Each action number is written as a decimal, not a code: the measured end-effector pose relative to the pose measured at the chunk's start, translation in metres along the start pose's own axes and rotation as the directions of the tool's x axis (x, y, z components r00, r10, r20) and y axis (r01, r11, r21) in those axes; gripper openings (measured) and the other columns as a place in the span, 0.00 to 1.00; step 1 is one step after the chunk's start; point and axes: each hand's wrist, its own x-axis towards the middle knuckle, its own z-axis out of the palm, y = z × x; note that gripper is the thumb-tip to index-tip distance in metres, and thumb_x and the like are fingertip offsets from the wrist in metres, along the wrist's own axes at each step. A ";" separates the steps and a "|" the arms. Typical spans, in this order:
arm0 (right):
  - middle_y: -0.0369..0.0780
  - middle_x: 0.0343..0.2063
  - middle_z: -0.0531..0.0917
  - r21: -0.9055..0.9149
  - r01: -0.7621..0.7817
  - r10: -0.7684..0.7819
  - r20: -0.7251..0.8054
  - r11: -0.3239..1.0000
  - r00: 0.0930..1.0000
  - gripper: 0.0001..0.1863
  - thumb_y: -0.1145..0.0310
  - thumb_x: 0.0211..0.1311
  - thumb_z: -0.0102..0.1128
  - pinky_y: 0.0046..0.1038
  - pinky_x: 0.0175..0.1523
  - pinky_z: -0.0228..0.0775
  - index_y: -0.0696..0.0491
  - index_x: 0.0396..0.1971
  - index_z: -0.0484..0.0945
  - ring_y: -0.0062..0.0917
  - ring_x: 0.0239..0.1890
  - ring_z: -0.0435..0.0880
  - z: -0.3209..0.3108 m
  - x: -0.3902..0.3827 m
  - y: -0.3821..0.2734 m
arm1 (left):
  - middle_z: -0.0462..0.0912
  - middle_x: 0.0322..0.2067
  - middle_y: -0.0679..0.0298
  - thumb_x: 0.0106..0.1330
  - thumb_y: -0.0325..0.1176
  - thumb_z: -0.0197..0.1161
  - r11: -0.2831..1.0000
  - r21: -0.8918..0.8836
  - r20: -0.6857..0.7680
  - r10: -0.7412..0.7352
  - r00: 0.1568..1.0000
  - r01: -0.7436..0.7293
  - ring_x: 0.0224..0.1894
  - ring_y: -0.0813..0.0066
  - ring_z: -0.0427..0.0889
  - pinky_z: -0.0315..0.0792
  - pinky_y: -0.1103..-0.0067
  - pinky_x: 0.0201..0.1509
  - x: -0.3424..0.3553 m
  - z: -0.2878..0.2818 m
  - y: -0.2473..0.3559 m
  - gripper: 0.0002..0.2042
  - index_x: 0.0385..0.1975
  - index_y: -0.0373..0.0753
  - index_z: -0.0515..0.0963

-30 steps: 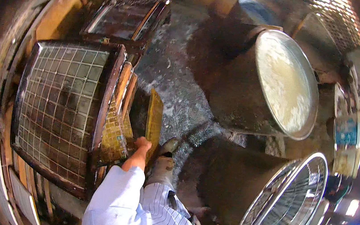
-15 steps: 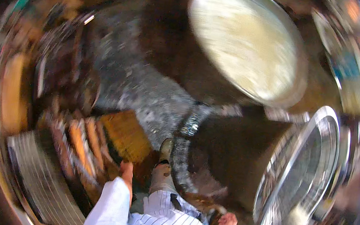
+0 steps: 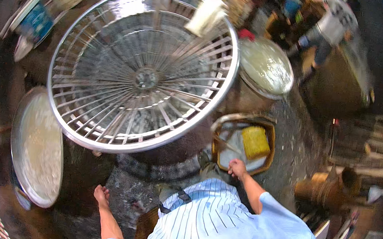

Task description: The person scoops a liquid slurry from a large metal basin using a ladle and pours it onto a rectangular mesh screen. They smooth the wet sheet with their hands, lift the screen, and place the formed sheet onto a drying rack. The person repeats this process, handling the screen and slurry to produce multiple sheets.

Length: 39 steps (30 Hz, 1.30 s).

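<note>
- Wet, dark floor (image 3: pixel 288 150) stretches between several large round vessels, and at the far right another person (image 3: pixel 335 17) stands bent over.
- Yellow block (image 3: pixel 255 142) sits inside an eight-sided tub (image 3: pixel 271 146), toward its right half, with pale material beneath it.
- Right hand (image 3: pixel 237 167) is at the near side of that tub; its fingers are bent and narrow. Whether they grip something or touch the rim, I cannot tell.
- From those fingers, the block lies just beyond and a little to the right, apart from them.
- Left hand (image 3: pixel 102 195) hangs over the floor, fingers loosely curled; I cannot tell if they hold anything. It is well apart from the block, near the left vat (image 3: pixel 60 170) of cloudy liquid.
- Beyond both hands stands a wide slatted metal basket (image 3: pixel 146 79), with a white cloth (image 3: pixel 206 16) on its far right rim.
- Far of the eight-sided tub is a round basin (image 3: pixel 272 95) of pale liquid.
</note>
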 end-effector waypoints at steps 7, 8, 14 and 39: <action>0.39 0.25 0.80 0.321 -0.121 0.201 -0.231 0.939 0.952 0.10 0.67 0.58 0.50 0.25 0.18 0.67 0.51 0.39 0.73 0.25 0.17 0.78 -0.090 0.079 0.023 | 0.78 0.32 0.63 0.64 0.32 0.51 0.963 0.233 0.442 0.018 0.897 -0.135 0.28 0.70 0.77 0.75 0.72 0.28 -0.080 0.262 -0.005 0.10 0.43 0.40 0.73; 0.39 0.25 0.80 0.359 -0.131 0.237 -0.267 0.924 0.934 0.11 0.67 0.58 0.50 0.25 0.18 0.67 0.51 0.40 0.73 0.26 0.17 0.78 -0.100 0.093 0.029 | 0.79 0.34 0.61 0.65 0.32 0.53 0.956 0.159 0.635 0.092 0.767 -0.246 0.30 0.69 0.79 0.76 0.74 0.28 -0.111 0.302 -0.028 0.12 0.46 0.38 0.72; 0.37 0.22 0.79 0.762 0.021 0.398 -0.362 0.648 0.843 0.10 0.69 0.51 0.57 0.27 0.17 0.67 0.50 0.36 0.74 0.26 0.18 0.77 -0.100 0.192 0.023 | 0.78 0.46 0.59 0.64 0.33 0.59 0.696 0.520 0.854 -0.422 0.304 -0.495 0.44 0.74 0.78 0.72 0.78 0.50 -0.294 0.445 -0.040 0.20 0.55 0.32 0.69; 0.34 0.20 0.71 0.689 0.563 -0.160 -0.559 0.456 0.814 0.20 0.52 0.58 0.57 0.22 0.13 0.63 0.49 0.44 0.70 0.19 0.14 0.69 -0.219 -0.165 -0.264 | 0.53 0.59 0.36 0.55 0.47 0.64 0.532 0.507 0.560 -0.801 0.209 0.679 0.57 0.34 0.64 0.69 0.49 0.55 -0.311 0.538 -0.059 0.45 0.67 0.40 0.42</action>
